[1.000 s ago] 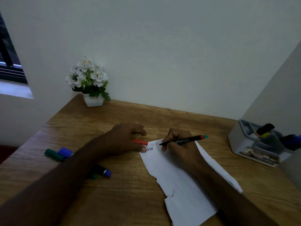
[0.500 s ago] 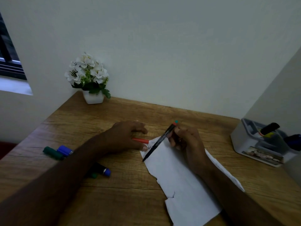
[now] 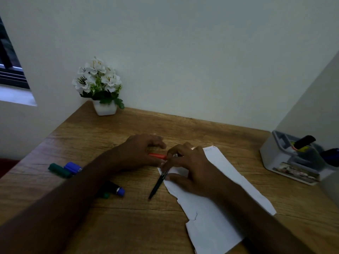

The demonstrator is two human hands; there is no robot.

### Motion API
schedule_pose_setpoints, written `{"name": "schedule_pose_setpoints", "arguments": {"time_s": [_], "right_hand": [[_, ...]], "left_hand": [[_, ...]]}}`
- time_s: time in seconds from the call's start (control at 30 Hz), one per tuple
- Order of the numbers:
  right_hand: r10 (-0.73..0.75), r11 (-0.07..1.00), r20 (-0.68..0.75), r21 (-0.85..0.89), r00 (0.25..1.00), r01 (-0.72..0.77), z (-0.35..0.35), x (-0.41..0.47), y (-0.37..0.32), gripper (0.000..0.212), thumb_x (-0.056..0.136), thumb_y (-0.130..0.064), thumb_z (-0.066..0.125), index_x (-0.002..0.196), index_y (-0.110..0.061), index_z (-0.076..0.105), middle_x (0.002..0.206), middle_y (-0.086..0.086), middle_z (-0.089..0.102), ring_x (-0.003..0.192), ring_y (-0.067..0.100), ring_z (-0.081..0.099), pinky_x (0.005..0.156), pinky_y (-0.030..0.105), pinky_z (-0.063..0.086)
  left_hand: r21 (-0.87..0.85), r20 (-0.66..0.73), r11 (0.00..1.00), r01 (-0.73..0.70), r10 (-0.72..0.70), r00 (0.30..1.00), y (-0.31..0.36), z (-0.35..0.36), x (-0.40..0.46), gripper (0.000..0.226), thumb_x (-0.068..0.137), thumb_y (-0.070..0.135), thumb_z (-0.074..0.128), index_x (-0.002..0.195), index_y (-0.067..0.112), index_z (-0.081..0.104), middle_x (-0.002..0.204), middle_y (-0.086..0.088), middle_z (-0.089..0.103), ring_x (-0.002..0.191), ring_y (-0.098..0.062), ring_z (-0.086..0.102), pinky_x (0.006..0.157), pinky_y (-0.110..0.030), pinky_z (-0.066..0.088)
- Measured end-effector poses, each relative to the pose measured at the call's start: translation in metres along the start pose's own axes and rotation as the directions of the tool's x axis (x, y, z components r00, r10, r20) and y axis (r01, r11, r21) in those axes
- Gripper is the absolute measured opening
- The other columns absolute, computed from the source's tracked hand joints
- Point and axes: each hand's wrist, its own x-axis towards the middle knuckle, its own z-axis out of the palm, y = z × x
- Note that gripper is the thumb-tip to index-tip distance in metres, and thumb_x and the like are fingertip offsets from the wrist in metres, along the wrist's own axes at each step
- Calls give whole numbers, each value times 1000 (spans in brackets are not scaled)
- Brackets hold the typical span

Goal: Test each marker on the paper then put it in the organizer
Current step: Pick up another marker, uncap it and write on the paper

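Gripping a black marker [image 3: 157, 184] in the right hand [image 3: 190, 167], left hand [image 3: 141, 151] pinching a red cap [image 3: 157, 156], over paper [image 3: 216, 208]

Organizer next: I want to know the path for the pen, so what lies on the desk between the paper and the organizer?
In the head view, only bare desk lies between paper and organizer.

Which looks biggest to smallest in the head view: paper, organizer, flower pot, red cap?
1. paper, largest, though it lies nearest the camera.
2. organizer.
3. flower pot, counting the pot only, not the blooms.
4. red cap, smallest; partly hidden by the hands, so its full length is unsure.
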Motion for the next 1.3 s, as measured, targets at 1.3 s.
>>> {"name": "schedule_pose_setpoints", "arguments": {"time_s": [1.3], "right_hand": [[388, 834, -225, 498, 894, -237, 3, -2, 17, 10, 75, -13, 65, 71, -22, 68, 73, -8, 67, 75, 14, 65, 67, 31, 52]], "left_hand": [[-29, 22, 999, 36, -36, 999, -3, 1, 3, 66, 66, 54, 79, 126, 40, 56, 150, 13, 40, 142, -9, 28, 116, -38, 26]]}}
